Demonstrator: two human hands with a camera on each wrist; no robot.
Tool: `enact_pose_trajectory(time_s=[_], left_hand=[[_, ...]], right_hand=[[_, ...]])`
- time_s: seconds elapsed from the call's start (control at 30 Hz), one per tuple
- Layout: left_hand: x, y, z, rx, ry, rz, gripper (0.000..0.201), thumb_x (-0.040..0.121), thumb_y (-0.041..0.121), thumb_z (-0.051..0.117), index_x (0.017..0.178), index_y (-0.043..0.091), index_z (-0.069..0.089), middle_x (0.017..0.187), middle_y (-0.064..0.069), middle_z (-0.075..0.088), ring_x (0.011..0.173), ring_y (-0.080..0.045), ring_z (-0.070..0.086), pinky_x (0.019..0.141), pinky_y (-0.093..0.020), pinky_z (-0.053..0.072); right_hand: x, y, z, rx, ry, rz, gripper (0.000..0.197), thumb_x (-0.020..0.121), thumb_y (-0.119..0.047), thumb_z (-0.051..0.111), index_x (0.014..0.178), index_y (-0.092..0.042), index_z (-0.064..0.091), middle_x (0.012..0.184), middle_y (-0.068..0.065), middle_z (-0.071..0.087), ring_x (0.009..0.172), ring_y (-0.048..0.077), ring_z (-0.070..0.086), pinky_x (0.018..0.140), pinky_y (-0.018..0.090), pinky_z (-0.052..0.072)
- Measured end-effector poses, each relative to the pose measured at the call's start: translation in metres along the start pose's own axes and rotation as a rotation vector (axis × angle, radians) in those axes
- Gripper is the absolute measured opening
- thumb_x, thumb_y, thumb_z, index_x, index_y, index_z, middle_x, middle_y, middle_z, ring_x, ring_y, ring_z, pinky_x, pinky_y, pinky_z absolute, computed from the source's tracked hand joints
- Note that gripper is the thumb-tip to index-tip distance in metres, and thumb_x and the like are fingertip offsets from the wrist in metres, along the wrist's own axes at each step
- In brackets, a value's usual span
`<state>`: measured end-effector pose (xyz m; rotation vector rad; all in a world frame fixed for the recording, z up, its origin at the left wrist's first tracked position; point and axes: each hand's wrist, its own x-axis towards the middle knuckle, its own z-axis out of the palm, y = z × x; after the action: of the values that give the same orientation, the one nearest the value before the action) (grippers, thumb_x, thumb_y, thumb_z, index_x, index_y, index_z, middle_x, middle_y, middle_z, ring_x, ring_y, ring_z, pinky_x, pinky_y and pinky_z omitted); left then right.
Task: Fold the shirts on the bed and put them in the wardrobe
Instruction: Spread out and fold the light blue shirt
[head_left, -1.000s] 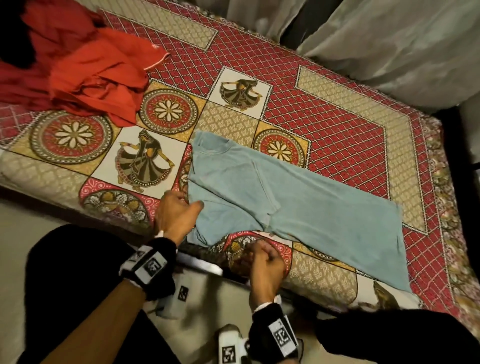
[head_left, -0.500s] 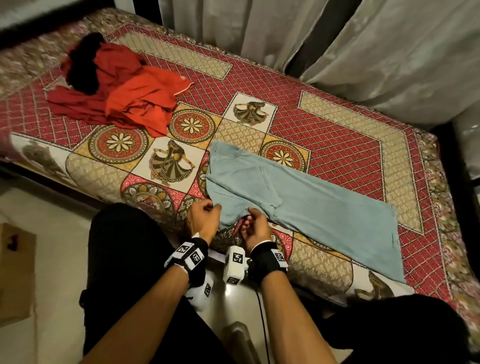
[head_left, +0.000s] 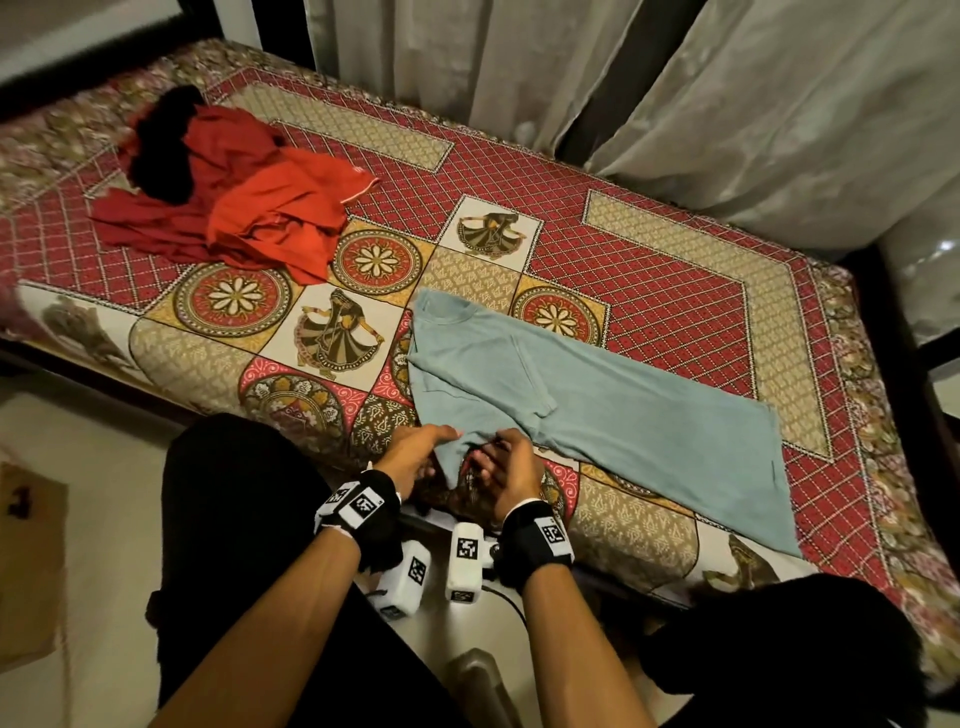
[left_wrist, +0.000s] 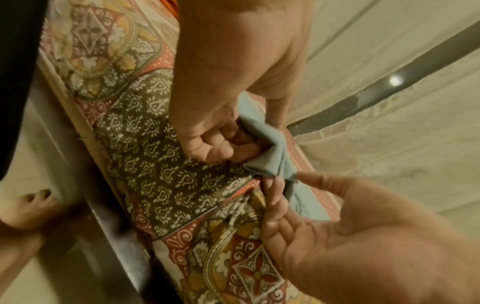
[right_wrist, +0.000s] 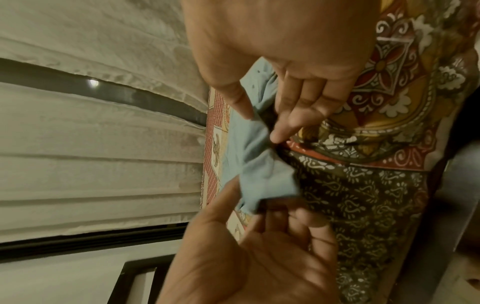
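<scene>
A light-blue shirt (head_left: 597, 395) lies flat on the patterned bedspread (head_left: 675, 291), collar to the left, one sleeve folded over its body. Its near sleeve corner (head_left: 451, 457) hangs over the bed's front edge. My left hand (head_left: 421, 452) grips that corner, thumb on top and fingers curled beneath (left_wrist: 221, 142). My right hand (head_left: 498, 460) pinches the same fabric between thumb and forefinger (right_wrist: 262, 127), the other fingers loose. The sleeve cloth (left_wrist: 270, 156) (right_wrist: 262, 176) bunches between both hands. A heap of red shirts (head_left: 260, 213) with a black garment (head_left: 166, 145) lies at the bed's far left.
Pale curtains (head_left: 649, 93) hang behind the bed. A dark bed frame post (head_left: 883, 291) stands at the right. A metal rail (left_wrist: 103, 226) runs below the mattress, by my bare foot (left_wrist: 28, 207). A cardboard box (head_left: 26, 561) sits on the floor at left.
My left hand slid from the shirt's left edge to the sleeve corner, and my right hand closed in on it. Both now hold that corner. The head view has pulled back.
</scene>
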<state>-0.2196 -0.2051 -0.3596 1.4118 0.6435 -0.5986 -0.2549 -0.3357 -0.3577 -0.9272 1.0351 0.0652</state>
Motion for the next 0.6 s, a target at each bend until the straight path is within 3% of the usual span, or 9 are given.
enact_pose_trajectory(time_s=[0.07, 0.13, 0.23, 0.33, 0.43, 0.53, 0.6], left_hand=[[-0.002, 0.003, -0.001, -0.001, -0.038, -0.007, 0.033, 0.083, 0.021, 0.079, 0.110, 0.006, 0.070, 0.094, -0.008, 0.075, 0.080, -0.021, 0.065, 0.066, -0.029, 0.049], [-0.005, 0.006, -0.003, -0.039, -0.092, 0.004, 0.034, 0.084, 0.023, 0.076, 0.114, 0.007, 0.072, 0.103, -0.011, 0.077, 0.087, -0.022, 0.067, 0.068, -0.029, 0.051], [-0.009, 0.011, -0.006, -0.101, -0.139, 0.033, 0.031, 0.084, 0.025, 0.072, 0.112, 0.010, 0.071, 0.102, -0.010, 0.074, 0.088, -0.022, 0.066, 0.067, -0.030, 0.049], [-0.015, 0.018, -0.005, -0.178, -0.195, 0.063, 0.020, 0.086, 0.019, 0.069, 0.103, 0.011, 0.072, 0.093, -0.003, 0.075, 0.081, -0.017, 0.066, 0.067, -0.026, 0.046], [-0.015, 0.024, -0.003, -0.291, -0.220, 0.080, 0.016, 0.093, 0.008, 0.059, 0.102, 0.006, 0.072, 0.097, -0.006, 0.077, 0.088, -0.019, 0.070, 0.080, -0.025, 0.051], [-0.016, 0.030, -0.001, -0.302, -0.245, 0.076, 0.015, 0.096, 0.010, 0.054, 0.098, 0.008, 0.069, 0.091, -0.006, 0.077, 0.079, -0.016, 0.071, 0.084, -0.029, 0.053], [-0.016, 0.031, 0.000, -0.306, -0.241, 0.074, 0.014, 0.096, 0.013, 0.055, 0.102, 0.010, 0.068, 0.096, -0.006, 0.077, 0.084, -0.017, 0.072, 0.093, -0.036, 0.053]], right_hand=[[-0.001, -0.004, 0.000, -0.042, -0.049, 0.021, 0.012, 0.090, -0.021, 0.064, 0.091, -0.011, 0.069, 0.084, 0.008, 0.074, 0.048, 0.013, 0.057, 0.042, 0.020, 0.039], [0.000, -0.008, 0.000, -0.042, -0.126, 0.063, 0.014, 0.091, -0.025, 0.065, 0.085, -0.013, 0.066, 0.068, 0.001, 0.066, 0.039, 0.010, 0.045, 0.038, 0.019, 0.033], [0.006, -0.008, 0.002, 0.031, -0.232, 0.141, 0.022, 0.090, -0.033, 0.067, 0.079, -0.016, 0.059, 0.056, -0.004, 0.046, 0.041, 0.009, 0.031, 0.040, 0.020, 0.023], [0.012, -0.003, 0.006, 0.090, -0.245, 0.164, 0.030, 0.086, -0.039, 0.069, 0.072, -0.017, 0.055, 0.053, -0.006, 0.038, 0.041, 0.008, 0.026, 0.042, 0.021, 0.018], [0.010, -0.004, 0.012, 0.247, -0.244, 0.163, 0.036, 0.086, -0.038, 0.071, 0.065, -0.016, 0.052, 0.050, -0.005, 0.036, 0.037, 0.008, 0.025, 0.038, 0.021, 0.018], [0.009, -0.005, 0.015, 0.390, -0.243, 0.151, 0.041, 0.089, -0.038, 0.069, 0.058, -0.016, 0.051, 0.047, -0.005, 0.034, 0.034, 0.008, 0.024, 0.035, 0.020, 0.017], [0.012, -0.005, 0.015, 0.447, -0.254, 0.143, 0.042, 0.090, -0.037, 0.068, 0.057, -0.017, 0.049, 0.046, -0.006, 0.032, 0.033, 0.008, 0.024, 0.035, 0.020, 0.017]])
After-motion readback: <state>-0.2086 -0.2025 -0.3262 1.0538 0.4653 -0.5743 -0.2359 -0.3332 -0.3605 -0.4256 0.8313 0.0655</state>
